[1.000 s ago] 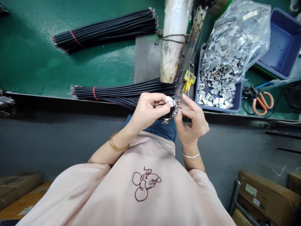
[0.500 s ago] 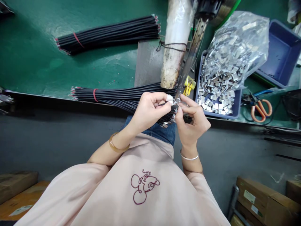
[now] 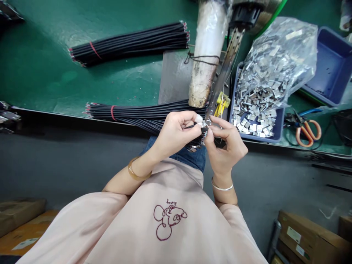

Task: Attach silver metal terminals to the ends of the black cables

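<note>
My left hand (image 3: 176, 132) is closed in a pinch on the end of a thin black wire, its fingertip wrapped in white tape. My right hand (image 3: 227, 145) pinches a small metal clip right against that wire end, so both hands meet at one spot above my lap. Just under my hands the ends of a black wire bundle (image 3: 143, 112), tied with a red band, stick out over the edge of the green table (image 3: 41, 73). A blue tray (image 3: 277, 121) of several small metal clips lies to the right of my hands.
A second black wire bundle (image 3: 132, 42) lies farther back on the table. A wrapped machine column (image 3: 206, 51) and a metal strip (image 3: 225, 69) stand behind my hands. Orange scissors (image 3: 308, 130), an empty blue bin (image 3: 330, 66), a clear bag of clips (image 3: 277, 55) and cardboard boxes (image 3: 310, 234) are on the right.
Both hands have stayed together at the wire end, with small finger movements. The view has shifted slightly down and right.
</note>
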The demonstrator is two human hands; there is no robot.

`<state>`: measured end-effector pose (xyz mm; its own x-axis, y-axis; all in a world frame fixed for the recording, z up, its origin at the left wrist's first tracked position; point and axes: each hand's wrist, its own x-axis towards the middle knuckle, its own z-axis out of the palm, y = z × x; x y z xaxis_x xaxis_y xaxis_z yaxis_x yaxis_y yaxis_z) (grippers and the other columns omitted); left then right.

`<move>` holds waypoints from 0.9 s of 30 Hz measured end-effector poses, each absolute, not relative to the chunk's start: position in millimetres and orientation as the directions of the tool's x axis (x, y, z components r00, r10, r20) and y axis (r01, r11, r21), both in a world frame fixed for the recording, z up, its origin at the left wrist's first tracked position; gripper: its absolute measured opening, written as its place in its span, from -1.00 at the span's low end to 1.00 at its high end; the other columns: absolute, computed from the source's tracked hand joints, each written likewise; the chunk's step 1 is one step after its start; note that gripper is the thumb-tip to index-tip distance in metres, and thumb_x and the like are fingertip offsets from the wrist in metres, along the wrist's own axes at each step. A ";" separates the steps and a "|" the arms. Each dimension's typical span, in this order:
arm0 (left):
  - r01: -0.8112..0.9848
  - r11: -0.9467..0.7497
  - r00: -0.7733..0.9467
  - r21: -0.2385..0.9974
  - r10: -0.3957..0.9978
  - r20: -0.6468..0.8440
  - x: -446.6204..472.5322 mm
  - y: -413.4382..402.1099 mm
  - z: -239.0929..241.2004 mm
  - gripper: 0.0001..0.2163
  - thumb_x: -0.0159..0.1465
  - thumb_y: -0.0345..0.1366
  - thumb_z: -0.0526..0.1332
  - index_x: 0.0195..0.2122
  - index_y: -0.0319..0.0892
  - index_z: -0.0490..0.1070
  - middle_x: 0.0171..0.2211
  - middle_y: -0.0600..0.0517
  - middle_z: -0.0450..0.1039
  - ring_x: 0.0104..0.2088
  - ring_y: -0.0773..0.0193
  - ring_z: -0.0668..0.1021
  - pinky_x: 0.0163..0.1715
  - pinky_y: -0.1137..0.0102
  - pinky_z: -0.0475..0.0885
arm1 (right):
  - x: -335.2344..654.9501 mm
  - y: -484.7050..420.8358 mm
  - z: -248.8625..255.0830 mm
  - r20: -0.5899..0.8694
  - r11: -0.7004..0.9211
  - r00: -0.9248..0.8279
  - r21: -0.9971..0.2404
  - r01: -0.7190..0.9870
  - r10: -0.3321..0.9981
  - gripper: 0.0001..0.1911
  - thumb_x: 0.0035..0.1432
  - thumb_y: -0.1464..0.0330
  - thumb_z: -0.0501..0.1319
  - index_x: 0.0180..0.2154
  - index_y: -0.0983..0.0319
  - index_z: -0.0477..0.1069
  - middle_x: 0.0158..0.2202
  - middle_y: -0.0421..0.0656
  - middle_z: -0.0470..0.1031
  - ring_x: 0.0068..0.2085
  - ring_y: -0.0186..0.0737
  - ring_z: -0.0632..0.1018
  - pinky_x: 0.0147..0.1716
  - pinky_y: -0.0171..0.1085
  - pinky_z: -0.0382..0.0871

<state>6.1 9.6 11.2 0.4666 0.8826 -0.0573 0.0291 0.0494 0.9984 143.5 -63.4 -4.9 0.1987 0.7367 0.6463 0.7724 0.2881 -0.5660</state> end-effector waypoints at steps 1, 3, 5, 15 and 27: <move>0.030 0.046 0.462 0.998 0.885 -0.055 6.3 9.3 11.4 -0.86 0.15 -0.35 0.26 -0.52 -0.20 0.34 -0.63 0.16 0.07 -0.59 0.48 0.10 -0.61 0.47 -0.02 | 143.6 -62.9 -4.6 0.648 0.286 0.195 -0.560 0.778 0.736 -0.89 0.23 0.48 0.28 -0.28 0.15 0.42 -0.08 -0.19 0.66 -0.14 -0.21 0.70 -0.22 -0.23 0.66; 0.030 0.035 0.455 0.999 0.889 -0.045 6.6 9.0 12.3 -0.86 0.17 -0.34 0.25 -0.51 -0.20 0.34 -0.64 0.18 0.02 -0.59 0.48 0.07 -0.61 0.46 -0.05 | 143.0 -61.6 -2.9 0.651 0.285 0.193 -0.554 0.782 0.734 -0.89 0.25 0.48 0.28 -0.27 0.14 0.43 -0.09 -0.20 0.65 -0.12 -0.21 0.69 -0.20 -0.22 0.65; 0.034 0.020 0.454 0.999 0.891 -0.033 6.4 9.0 13.5 -0.86 0.18 -0.34 0.24 -0.50 -0.19 0.34 -0.64 0.18 0.00 -0.59 0.47 0.06 -0.61 0.46 -0.06 | 141.7 -60.7 -0.8 0.658 0.290 0.193 -0.550 0.783 0.728 -0.88 0.25 0.49 0.28 -0.26 0.14 0.44 -0.11 -0.21 0.65 -0.10 -0.20 0.69 -0.14 -0.20 0.64; 0.035 -0.027 0.471 0.999 0.882 0.007 4.7 7.2 13.6 -0.87 0.19 -0.39 0.21 -0.50 -0.22 0.33 -0.64 0.19 0.01 -0.59 0.49 0.07 -0.59 0.46 -0.04 | 142.3 -64.7 -1.5 0.623 0.283 0.205 -0.592 0.755 0.754 -0.88 0.21 0.51 0.30 -0.27 0.17 0.44 -0.12 -0.20 0.65 -0.14 -0.22 0.69 -0.20 -0.26 0.64; 0.058 -0.141 0.448 0.988 0.888 0.100 5.3 6.8 11.7 -0.90 0.24 -0.41 0.17 -0.44 -0.22 0.35 -0.63 0.21 0.01 -0.59 0.47 0.08 -0.56 0.46 0.00 | 139.3 -59.1 3.7 0.644 0.284 0.207 -0.573 0.769 0.737 -0.86 0.22 0.53 0.30 -0.27 0.17 0.47 -0.17 -0.21 0.65 -0.08 -0.19 0.68 -0.14 -0.20 0.63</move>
<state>5.3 6.8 11.7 0.4482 0.8883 0.1004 0.0583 -0.1411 0.9883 139.3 -59.1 3.7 0.2073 0.7368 0.6435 0.7690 0.2839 -0.5728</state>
